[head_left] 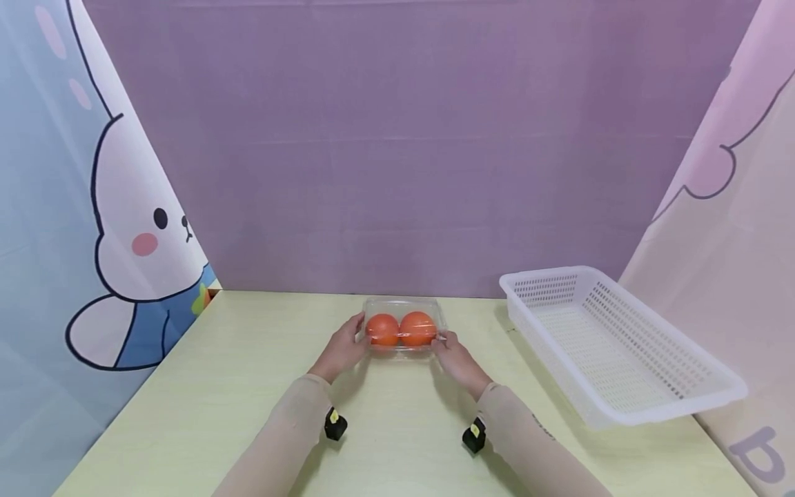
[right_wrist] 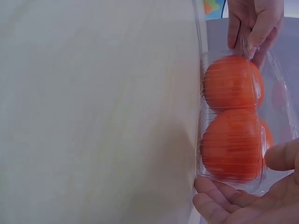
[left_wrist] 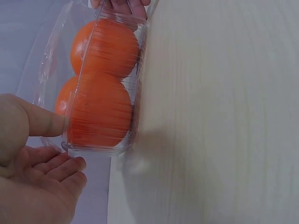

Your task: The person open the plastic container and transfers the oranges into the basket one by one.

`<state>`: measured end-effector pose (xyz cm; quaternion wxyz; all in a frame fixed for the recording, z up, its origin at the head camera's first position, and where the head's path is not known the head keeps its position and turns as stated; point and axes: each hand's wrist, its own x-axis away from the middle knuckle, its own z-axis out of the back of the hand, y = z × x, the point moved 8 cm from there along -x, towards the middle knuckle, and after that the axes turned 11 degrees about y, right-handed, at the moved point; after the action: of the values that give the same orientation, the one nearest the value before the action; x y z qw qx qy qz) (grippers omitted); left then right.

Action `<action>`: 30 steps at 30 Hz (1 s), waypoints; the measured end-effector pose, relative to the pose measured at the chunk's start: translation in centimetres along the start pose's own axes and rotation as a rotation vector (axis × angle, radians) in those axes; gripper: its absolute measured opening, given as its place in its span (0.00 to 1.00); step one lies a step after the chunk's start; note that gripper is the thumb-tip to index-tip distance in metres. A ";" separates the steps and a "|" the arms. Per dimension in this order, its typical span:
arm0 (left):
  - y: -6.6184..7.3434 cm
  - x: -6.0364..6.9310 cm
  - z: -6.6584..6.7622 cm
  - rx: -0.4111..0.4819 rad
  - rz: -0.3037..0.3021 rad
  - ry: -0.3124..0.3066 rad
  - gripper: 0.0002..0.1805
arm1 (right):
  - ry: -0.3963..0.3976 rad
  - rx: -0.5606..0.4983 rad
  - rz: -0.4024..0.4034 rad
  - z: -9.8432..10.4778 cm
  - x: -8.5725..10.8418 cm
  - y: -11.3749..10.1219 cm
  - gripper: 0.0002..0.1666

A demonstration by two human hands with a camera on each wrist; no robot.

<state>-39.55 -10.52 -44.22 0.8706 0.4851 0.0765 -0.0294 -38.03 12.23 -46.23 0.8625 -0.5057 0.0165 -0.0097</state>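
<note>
A clear plastic box (head_left: pixel 400 304) lies on the table near its back edge. Two round orange fruits (head_left: pixel 418 328) sit side by side in it, seen through the ribbed wall (left_wrist: pixel 100 148) in the left wrist view. My left hand (head_left: pixel 343 351) holds the box's left end, thumb on the rim and fingers at the end wall. At the opposite end, my right hand (head_left: pixel 461 364) grips in the same way, its thumb (right_wrist: pixel 282 155) against the rim and its fingers under the edge. Whether the lid is fastened I cannot tell.
A white perforated plastic basket (head_left: pixel 553 359) stands to the right, its far rim near the backdrop. The pale wooden table (head_left: pixel 248 366) ends at a purple cloth (head_left: pixel 397 152) behind. Printed cloths (head_left: pixel 37 276) hang at both sides.
</note>
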 end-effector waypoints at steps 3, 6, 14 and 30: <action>0.0 0.1 0.0 -0.002 0.006 0.000 0.34 | -0.014 0.013 -0.013 0.0 -0.1 0.2 0.37; 0.0 0.0 0.1 0.002 0.016 0.000 0.34 | -0.020 0.015 -0.009 0.0 -0.1 0.2 0.38; 0.2 -0.4 0.1 -0.027 -0.004 0.000 0.34 | -0.030 0.017 -0.005 0.0 -0.2 0.3 0.42; 0.9 -1.6 1.2 -0.048 -0.058 0.045 0.32 | -0.048 0.019 -0.033 0.0 0.0 0.3 0.44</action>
<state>-40.94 -11.04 -42.58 0.8789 0.4622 0.1106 -0.0419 -37.98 12.42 -46.51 0.8670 -0.4980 -0.0128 -0.0119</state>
